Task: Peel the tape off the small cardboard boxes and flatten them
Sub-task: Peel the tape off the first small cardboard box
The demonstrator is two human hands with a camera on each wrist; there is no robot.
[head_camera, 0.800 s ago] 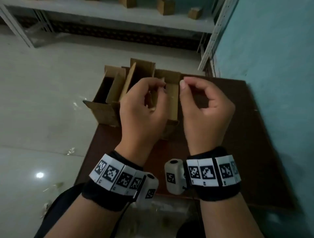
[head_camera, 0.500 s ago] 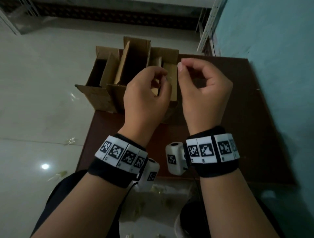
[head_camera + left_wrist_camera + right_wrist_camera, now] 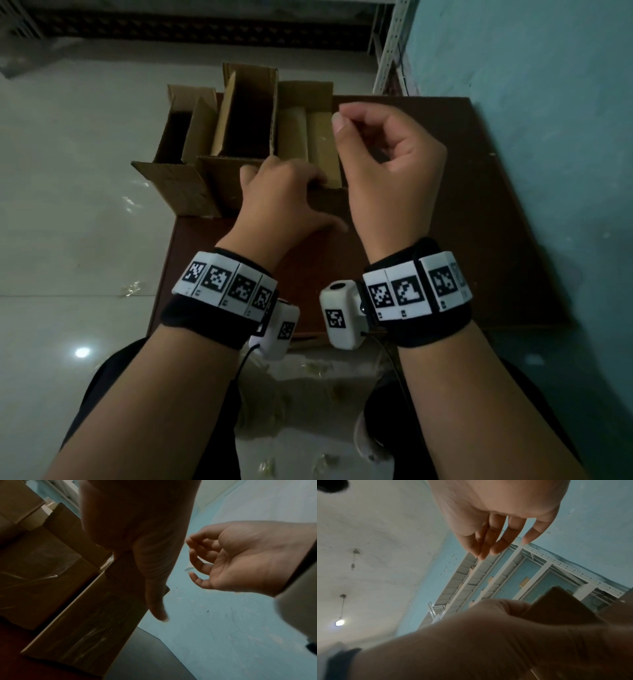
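Observation:
Three open small cardboard boxes stand side by side at the far left of the brown table (image 3: pixel 462 205): a left box (image 3: pixel 185 137), a taller middle box (image 3: pixel 246 113) and a right box (image 3: pixel 305 137). My left hand (image 3: pixel 301 192) grips the near wall of the right box (image 3: pixel 89 615), its fingers over the top edge and its thumb (image 3: pixel 156 601) spread down the front face. My right hand (image 3: pixel 337 120) is raised above that box's right side, thumb and forefinger pinched on a small strip of clear tape (image 3: pixel 190 568). Its other fingers are curled.
A teal wall (image 3: pixel 548 102) runs close along the table's right side. A white metal shelf upright (image 3: pixel 390 44) stands behind the table. The left box overhangs the table's left edge above the pale floor, where tape scraps (image 3: pixel 130 287) lie.
My left hand has dropped from beside the right hand's fingertips down onto the right box's near wall. The right hand stays raised and pinched. The view has tilted downward.

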